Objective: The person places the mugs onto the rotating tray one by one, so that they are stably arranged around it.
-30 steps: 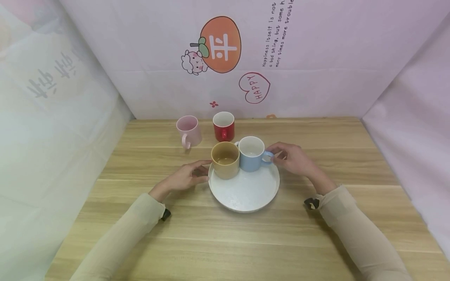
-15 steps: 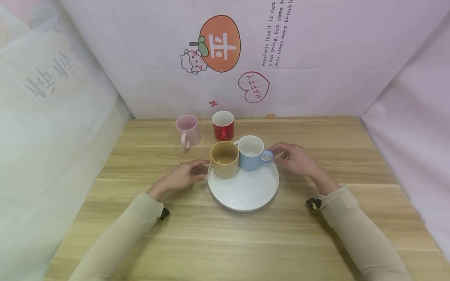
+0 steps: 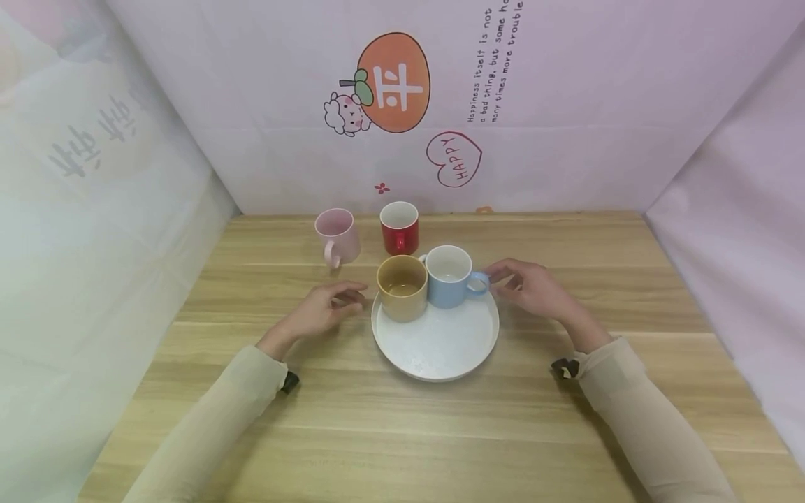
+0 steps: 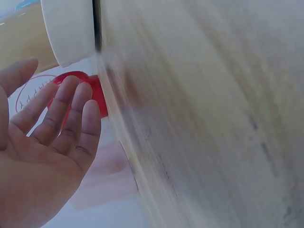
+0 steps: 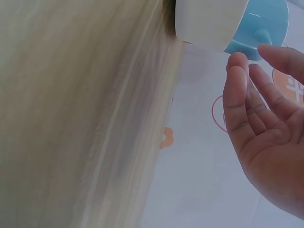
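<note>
A tan mug [image 3: 402, 300] and a light blue mug [image 3: 448, 290] stand upright side by side at the back of a round white tray [image 3: 437, 349]. Left of the tan mug, my left hand [image 3: 317, 311] is held apart from it, fingers relaxed and nothing in them; the left wrist view shows its open palm [image 4: 45, 166]. My right hand [image 3: 531, 286] is beside the blue mug's handle [image 3: 479, 283], fingers loosely bent and free of any hold. In the right wrist view its fingertips [image 5: 237, 61] are close to the blue mug; whether they touch cannot be told.
Behind the tray a red mug [image 3: 400, 234] stands on the wooden table [image 3: 402, 440], with a pink mug [image 3: 338, 237] to its left. A printed white cloth [image 3: 566, 105] rises along the table's back edge, and more cloth hangs at both sides.
The left hand has drawn back leftward from the tan mug and tray rim. My right hand has shifted slightly right, off the blue mug's handle. Mugs and tray have stayed in place.
</note>
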Demonstrator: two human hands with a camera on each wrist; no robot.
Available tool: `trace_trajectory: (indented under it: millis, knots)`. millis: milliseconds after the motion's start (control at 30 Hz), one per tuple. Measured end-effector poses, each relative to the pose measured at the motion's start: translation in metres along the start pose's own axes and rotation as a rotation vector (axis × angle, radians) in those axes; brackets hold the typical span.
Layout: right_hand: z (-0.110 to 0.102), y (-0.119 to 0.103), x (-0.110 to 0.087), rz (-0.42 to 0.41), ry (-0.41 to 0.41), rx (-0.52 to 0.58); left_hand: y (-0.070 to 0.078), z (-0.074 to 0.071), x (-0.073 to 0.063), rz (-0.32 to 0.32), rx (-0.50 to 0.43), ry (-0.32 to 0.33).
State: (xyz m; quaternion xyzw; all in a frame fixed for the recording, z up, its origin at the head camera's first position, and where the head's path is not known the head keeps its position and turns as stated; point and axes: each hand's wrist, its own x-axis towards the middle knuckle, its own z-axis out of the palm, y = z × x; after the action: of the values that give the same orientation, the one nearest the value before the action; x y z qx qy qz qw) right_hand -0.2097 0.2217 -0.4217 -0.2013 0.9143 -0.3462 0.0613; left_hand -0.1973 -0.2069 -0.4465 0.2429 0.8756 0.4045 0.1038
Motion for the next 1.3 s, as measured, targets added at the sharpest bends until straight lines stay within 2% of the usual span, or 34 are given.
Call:
trace_trajectory:
  millis: [200,500,800,1100,1300]
  knots:
    - [0.001,0.002,-0.001,-0.015,-0.003,-0.006,0.000,-0.007,0.000,-0.030,0.005,0.035]
    - [0.002,0.008,-0.004,0.009,-0.032,-0.006,-0.006,-0.014,0.000,-0.071,0.016,0.119]
    - [0.004,0.012,-0.005,0.010,-0.062,-0.007,-0.006,-0.023,-0.001,-0.182,-0.012,0.228]
    - [0.006,0.012,-0.007,0.001,-0.089,0.013,-0.009,-0.031,-0.001,-0.254,-0.015,0.344]
    - [0.007,0.011,-0.009,0.011,-0.108,0.013,-0.014,-0.037,0.000,-0.308,-0.033,0.384]
